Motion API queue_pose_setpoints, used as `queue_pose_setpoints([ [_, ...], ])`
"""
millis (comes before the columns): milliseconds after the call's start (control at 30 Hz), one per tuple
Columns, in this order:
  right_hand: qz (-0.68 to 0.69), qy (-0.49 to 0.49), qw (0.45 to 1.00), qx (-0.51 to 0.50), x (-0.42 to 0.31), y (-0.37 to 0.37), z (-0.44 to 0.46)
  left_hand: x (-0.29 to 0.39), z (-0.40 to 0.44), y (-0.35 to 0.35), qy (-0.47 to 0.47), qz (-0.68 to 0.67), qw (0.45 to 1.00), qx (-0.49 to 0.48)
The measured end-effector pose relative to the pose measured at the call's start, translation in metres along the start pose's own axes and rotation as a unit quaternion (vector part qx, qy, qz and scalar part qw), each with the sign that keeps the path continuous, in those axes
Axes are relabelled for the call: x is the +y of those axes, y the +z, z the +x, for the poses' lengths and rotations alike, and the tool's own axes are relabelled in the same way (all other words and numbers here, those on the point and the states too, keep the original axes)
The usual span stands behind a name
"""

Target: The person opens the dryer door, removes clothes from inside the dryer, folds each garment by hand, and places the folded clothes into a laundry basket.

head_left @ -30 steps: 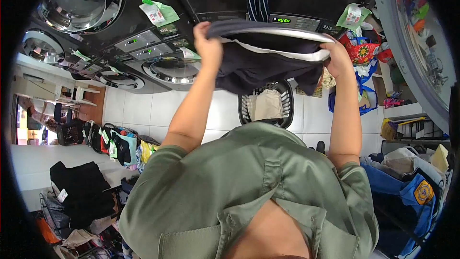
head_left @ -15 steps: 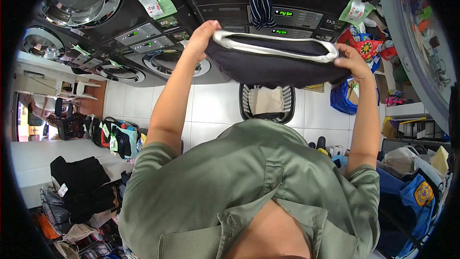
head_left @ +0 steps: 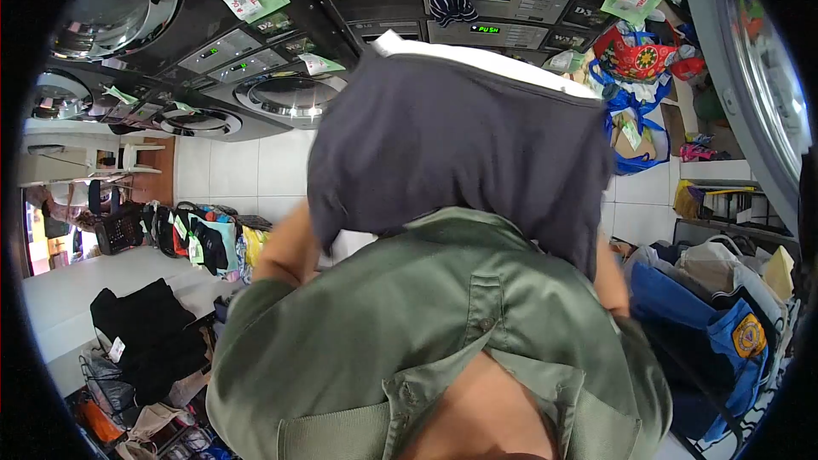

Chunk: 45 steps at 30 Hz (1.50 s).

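A dark garment [head_left: 460,136] with a white inner edge [head_left: 503,68] is spread out in the air before my chest. Its kind cannot be made out for sure. My left forearm [head_left: 288,243] runs up behind its left lower corner, and my right forearm [head_left: 612,279] passes behind its right side. The cloth covers both hands, so their fingers do not show.
Dark washers and dryers with lit panels [head_left: 490,30] stand ahead. An open round machine door [head_left: 758,77] is at the right. Blue bags [head_left: 639,140] sit on the floor. Black clothes [head_left: 145,315] lie on a left counter; a laundry pile [head_left: 682,307] is at right.
The garment has come nearer my chest and swung up to show its broad side. Both arms have drawn in, and my hands, earlier gripping its white-edged opening, are now hidden behind it.
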State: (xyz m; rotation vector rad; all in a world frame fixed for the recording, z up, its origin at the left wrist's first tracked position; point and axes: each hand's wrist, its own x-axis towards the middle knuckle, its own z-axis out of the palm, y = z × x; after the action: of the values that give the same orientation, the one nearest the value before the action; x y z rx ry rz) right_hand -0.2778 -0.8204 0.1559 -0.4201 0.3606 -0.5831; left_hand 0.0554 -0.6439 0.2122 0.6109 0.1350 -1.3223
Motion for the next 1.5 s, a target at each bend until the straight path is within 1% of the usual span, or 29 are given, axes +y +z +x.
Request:
queue_pose_setpoints([
  [100, 0.132, 0.115, 0.982, 0.071, 0.069, 0.003, -0.018, -0.053, -0.023, -0.051, -0.096, -0.092, 0.991, -0.020],
  [200, 0.145, 0.176, 0.964, 0.133, 0.084, -0.010, -0.009, -0.072, -0.032, -0.075, -0.142, -0.122, 0.982, 0.031],
  [267, 0.138, 0.172, 0.961, 0.169, 0.083, -0.028, 0.013, -0.073, -0.010, -0.100, -0.164, -0.054, 0.980, 0.096],
  [333, 0.000, 0.204, 0.927, 0.315, 0.071, -0.028, 0.036, -0.069, 0.024, -0.130, -0.219, 0.102, 0.949, 0.202],
  [367, 0.008, 0.187, 0.942, 0.279, 0.064, -0.038, 0.043, -0.061, 0.036, -0.146, -0.197, 0.077, 0.964, 0.160],
  [400, 0.018, 0.169, 0.955, 0.242, 0.056, -0.050, 0.047, -0.047, 0.035, -0.120, -0.165, 0.149, 0.957, 0.186],
  [467, -0.068, 0.118, 0.970, 0.201, 0.041, -0.067, 0.050, -0.025, 0.040, -0.129, -0.098, 0.148, 0.981, 0.076],
  [533, -0.136, 0.140, 0.942, 0.273, 0.035, -0.034, 0.043, -0.015, 0.035, -0.123, -0.045, 0.171, 0.984, 0.001],
  [633, -0.182, 0.195, 0.893, 0.362, 0.054, -0.020, 0.036, -0.017, 0.015, -0.114, -0.105, 0.069, 0.992, 0.028],
  [667, -0.209, 0.211, 0.891, 0.343, 0.061, -0.027, 0.030, -0.024, 0.011, -0.116, -0.122, 0.061, 0.982, 0.129],
  [700, -0.234, 0.223, 0.885, 0.335, 0.072, -0.037, 0.022, -0.030, 0.007, -0.119, -0.138, 0.053, 0.963, 0.227],
  [733, -0.260, 0.234, 0.877, 0.329, 0.078, -0.035, 0.016, -0.036, 0.001, -0.126, -0.151, 0.149, 0.942, 0.259],
  [800, -0.500, 0.303, 0.749, 0.311, 0.080, -0.019, -0.001, -0.058, -0.014, -0.189, -0.167, 0.359, 0.876, 0.276],
  [833, -0.698, 0.364, 0.592, 0.174, 0.084, -0.029, -0.006, -0.061, -0.020, -0.216, -0.244, 0.563, 0.744, 0.263],
  [867, -0.794, 0.265, 0.533, 0.123, 0.112, -0.077, -0.032, -0.058, -0.028, -0.183, -0.301, 0.757, 0.553, 0.178],
  [933, -0.888, 0.056, 0.439, 0.125, 0.109, -0.034, -0.026, -0.071, -0.045, -0.184, -0.027, 0.872, 0.462, 0.160],
  [967, -0.826, 0.080, 0.557, 0.033, 0.098, -0.024, -0.019, -0.068, -0.035, -0.183, -0.028, 0.872, 0.462, 0.158],
  [1000, -0.741, 0.103, 0.661, -0.059, 0.090, -0.020, -0.009, -0.061, -0.020, -0.180, -0.045, 0.807, 0.589, -0.017],
  [1033, -0.464, 0.290, 0.830, -0.107, 0.098, -0.039, -0.004, -0.056, -0.009, -0.180, -0.060, 0.699, 0.686, -0.190],
  [1067, -0.464, 0.289, 0.831, -0.106, 0.104, -0.056, -0.007, -0.055, -0.005, -0.178, -0.060, 0.700, 0.685, -0.191],
  [1133, -0.479, 0.417, 0.760, -0.139, 0.106, -0.068, -0.002, -0.060, 0.010, -0.173, -0.156, 0.712, 0.664, -0.169],
  [1167, -0.481, 0.414, 0.760, -0.138, 0.109, -0.073, 0.001, -0.063, 0.020, -0.170, -0.203, 0.716, 0.649, -0.158],
  [1267, -0.664, 0.401, 0.631, 0.025, 0.122, -0.069, 0.009, -0.074, 0.034, -0.168, -0.349, 0.710, 0.600, -0.117],
  [1300, -0.515, 0.404, 0.751, 0.085, 0.139, -0.112, 0.012, -0.077, 0.042, -0.179, -0.340, 0.633, 0.694, -0.043],
  [1333, -0.394, 0.412, 0.795, 0.206, 0.122, -0.068, 0.030, -0.066, 0.046, -0.144, -0.281, 0.621, 0.732, -0.001],
  [1367, -0.294, 0.386, 0.844, 0.228, 0.119, -0.058, 0.045, -0.066, 0.056, -0.142, -0.263, 0.571, 0.777, 0.037],
  [1400, -0.189, 0.356, 0.881, 0.248, 0.120, -0.052, 0.053, -0.067, 0.062, -0.141, -0.245, 0.517, 0.817, 0.075],
  [1433, -0.188, 0.354, 0.882, 0.247, 0.121, -0.045, 0.057, -0.066, 0.063, -0.122, -0.245, 0.518, 0.816, 0.074],
  [1500, -0.022, 0.319, 0.925, 0.202, 0.118, -0.035, 0.074, -0.069, 0.072, -0.078, -0.256, 0.432, 0.862, 0.070],
])
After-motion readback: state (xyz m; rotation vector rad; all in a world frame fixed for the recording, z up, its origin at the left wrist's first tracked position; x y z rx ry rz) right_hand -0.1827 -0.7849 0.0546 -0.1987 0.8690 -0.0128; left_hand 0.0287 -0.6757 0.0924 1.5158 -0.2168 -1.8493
